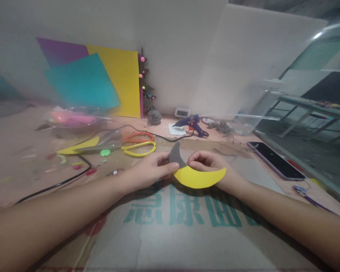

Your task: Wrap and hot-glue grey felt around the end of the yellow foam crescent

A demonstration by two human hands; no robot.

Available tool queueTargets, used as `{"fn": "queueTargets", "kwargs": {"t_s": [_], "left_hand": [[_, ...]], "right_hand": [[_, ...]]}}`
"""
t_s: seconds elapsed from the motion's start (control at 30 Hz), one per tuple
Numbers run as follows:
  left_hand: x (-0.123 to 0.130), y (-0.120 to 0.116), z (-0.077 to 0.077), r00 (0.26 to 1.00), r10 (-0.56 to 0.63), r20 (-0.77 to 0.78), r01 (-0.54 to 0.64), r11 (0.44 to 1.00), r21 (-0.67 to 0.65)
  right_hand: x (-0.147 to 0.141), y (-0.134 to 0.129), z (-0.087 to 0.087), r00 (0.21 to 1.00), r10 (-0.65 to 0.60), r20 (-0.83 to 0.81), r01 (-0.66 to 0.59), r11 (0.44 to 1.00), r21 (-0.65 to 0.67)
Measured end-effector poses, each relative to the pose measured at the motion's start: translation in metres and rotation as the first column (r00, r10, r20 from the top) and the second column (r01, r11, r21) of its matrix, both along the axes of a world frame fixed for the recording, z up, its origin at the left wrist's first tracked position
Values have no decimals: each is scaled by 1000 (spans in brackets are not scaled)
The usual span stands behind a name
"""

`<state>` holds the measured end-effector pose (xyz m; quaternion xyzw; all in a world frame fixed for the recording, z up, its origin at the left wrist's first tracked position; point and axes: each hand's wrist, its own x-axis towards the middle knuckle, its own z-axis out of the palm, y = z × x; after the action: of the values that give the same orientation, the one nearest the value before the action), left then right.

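Observation:
A yellow crescent [200,179] is held above the cardboard, curving down between my hands. A small dark grey pointed piece [176,155] stands up from its left end. My left hand [155,169] pinches the grey piece where it meets the yellow crescent, thumb in front. My right hand [208,164] is behind the crescent's upper edge, its fingers curled together; whether they grip the crescent or something small is hidden.
Scissors with orange and yellow handles [140,149] lie at the left, beside a black cable [55,185]. Behind are a blue glue gun [191,122] and coloured sheets [124,83]. A phone [274,160] lies at the right on the cardboard-covered table [164,245].

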<state>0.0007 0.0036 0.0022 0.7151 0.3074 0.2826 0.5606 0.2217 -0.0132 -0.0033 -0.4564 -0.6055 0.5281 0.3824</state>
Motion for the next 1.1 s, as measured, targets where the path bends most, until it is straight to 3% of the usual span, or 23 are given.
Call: {"fn": "queueTargets", "kwargs": {"t_s": [0.53,0.73,1.1], "left_hand": [[1,-3,2,1000,-7,21,7,1000,0],[1,-2,2,1000,18,25,-18,1000,2],[1,1,-3,999,-11,47,12,1000,-11]], "right_hand": [[-4,5,-8,1000,26,-7,-25,998,59],[-5,-3,-1,999,-12,-48,14,999,49],[-6,-2,-1,995,-34,94,22,992,124]]}}
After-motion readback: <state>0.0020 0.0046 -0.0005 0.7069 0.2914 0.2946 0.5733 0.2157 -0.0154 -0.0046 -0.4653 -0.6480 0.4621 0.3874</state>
